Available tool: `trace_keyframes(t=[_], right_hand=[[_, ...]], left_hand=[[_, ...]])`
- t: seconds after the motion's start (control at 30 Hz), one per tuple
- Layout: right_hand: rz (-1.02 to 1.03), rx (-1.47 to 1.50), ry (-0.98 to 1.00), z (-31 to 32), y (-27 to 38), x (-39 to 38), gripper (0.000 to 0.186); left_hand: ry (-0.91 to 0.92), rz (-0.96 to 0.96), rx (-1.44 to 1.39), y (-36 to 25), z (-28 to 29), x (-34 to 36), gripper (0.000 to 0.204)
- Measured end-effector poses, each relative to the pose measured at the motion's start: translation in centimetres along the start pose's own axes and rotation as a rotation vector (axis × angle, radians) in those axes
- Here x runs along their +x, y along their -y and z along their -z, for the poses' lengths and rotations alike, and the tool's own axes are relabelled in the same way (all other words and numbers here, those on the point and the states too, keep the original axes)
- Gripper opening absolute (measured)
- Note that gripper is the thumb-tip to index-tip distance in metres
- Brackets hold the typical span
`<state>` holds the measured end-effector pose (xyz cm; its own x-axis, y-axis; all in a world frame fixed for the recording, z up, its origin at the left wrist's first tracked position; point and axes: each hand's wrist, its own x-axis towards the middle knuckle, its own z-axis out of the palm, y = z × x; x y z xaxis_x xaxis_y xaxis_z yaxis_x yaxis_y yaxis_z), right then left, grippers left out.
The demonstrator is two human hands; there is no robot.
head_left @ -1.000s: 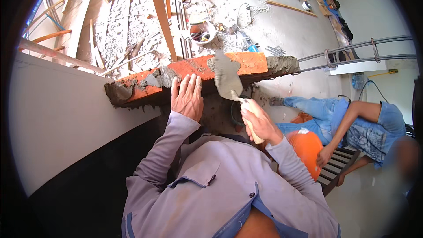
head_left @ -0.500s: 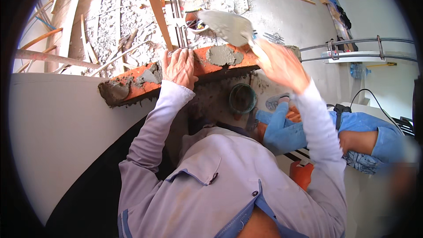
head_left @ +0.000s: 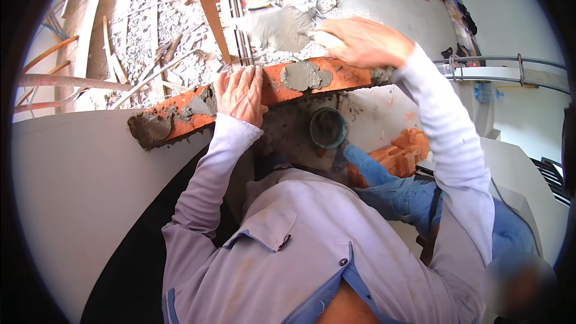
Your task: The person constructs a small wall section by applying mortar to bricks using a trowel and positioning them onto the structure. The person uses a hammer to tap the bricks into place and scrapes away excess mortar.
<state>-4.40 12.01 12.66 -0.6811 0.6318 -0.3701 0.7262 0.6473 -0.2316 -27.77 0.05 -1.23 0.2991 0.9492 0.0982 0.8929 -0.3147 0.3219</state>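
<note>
A narrow row of orange bricks (head_left: 273, 92) runs crosswise ahead of me, with grey mortar smeared over it. A thick patch of mortar (head_left: 300, 75) sits near its middle, and more covers the left end. My left hand (head_left: 241, 97) rests on top of the bricks, left of that patch, its fingers stretched toward the far edge. My right hand (head_left: 366, 43) is closed around the pale handle of a trowel (head_left: 279, 29). The trowel's blade, grey with mortar and slightly blurred, hangs above and beyond the brick row, pointing left.
Rubble (head_left: 138, 42) and wooden planks lie beyond the bricks. A slanting wooden post (head_left: 210, 12) stands close past my left hand. Below the row sits a round bucket (head_left: 328, 128). A co-worker in blue jeans (head_left: 402, 201) is at lower right, near stacked orange bricks (head_left: 396, 157).
My right hand has moved slightly up and left, carrying the trowel blade left. My left hand stays on the bricks. The co-worker has shifted down, uncovering more of the brick stack.
</note>
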Motion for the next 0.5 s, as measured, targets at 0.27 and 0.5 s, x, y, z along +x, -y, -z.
trace_keyframes(t=[0.27, 0.5], right_hand=[[-0.406, 0.24, -0.156, -6.9, 11.2, -11.7, 0.053], [-0.566, 0.431, -0.277, -12.0, 11.0, -15.1, 0.047]], left_hand=[[0.009, 0.006, -0.061, 0.5, 0.4, -0.3, 0.084], [0.038, 0.045, -0.072, 0.7, 1.0, -0.5, 0.085]])
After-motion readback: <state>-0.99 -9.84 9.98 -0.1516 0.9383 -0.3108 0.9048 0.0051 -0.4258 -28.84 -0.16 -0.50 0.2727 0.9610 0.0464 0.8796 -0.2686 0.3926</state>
